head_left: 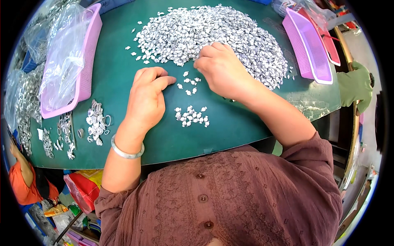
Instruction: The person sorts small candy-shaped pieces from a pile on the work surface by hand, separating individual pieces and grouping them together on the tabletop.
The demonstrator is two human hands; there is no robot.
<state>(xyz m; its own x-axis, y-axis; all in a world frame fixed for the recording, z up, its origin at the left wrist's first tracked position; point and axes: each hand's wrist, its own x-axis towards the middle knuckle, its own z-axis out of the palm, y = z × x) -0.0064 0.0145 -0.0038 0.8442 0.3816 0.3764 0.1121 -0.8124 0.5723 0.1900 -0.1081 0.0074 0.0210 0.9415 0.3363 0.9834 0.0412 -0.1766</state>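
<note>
A large heap of small silvery metal pieces, round with little points at two ends, lies on the green table. My right hand is at the heap's near edge, its fingers curled down; whatever is in them is hidden. To its left, my left hand is held low over the table, fingers half bent and partly apart, nothing visible in them. A white bangle circles the left wrist. Several loose pieces lie between both hands. A small cluster of the same pieces sits closer to me.
On the left, a pink basket holds clear plastic bags. Clusters of silvery pieces and rings lie nearby. A lilac basket stands at right beside a red tray. People in orange and green are at the sides.
</note>
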